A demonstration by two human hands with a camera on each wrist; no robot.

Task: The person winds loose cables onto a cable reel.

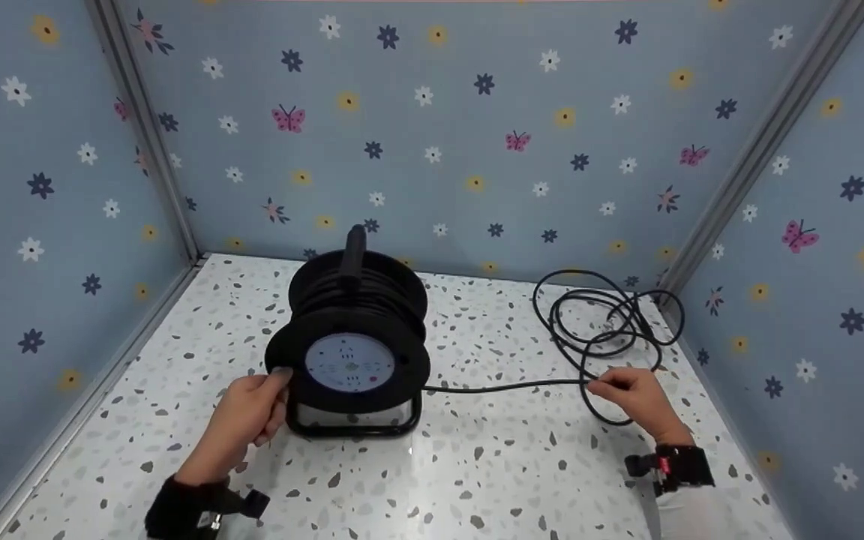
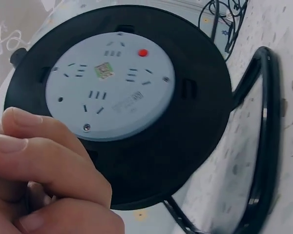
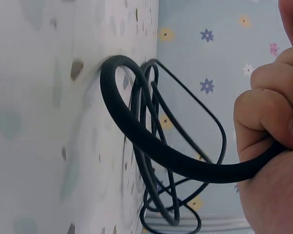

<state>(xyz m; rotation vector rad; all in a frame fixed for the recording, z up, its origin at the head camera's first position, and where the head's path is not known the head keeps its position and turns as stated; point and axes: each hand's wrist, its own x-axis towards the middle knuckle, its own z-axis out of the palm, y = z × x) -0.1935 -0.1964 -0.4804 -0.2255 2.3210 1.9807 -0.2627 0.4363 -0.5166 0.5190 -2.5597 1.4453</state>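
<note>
A black cable reel stands upright on its tubular frame, left of centre, with a round white socket panel bearing a red button on its front. My left hand grips the reel at the left edge of its front disc, fingers curled in the left wrist view. What lies inside those fingers is partly hidden. In my right hand the black cable is held between curled fingers and thumb. A stretch of it runs low from the reel to this hand.
Loose loops of cable lie at the back right of the speckled white table. Panels with a flower print enclose the back and both sides, joined by grey metal posts. A black handle rises from the reel's top.
</note>
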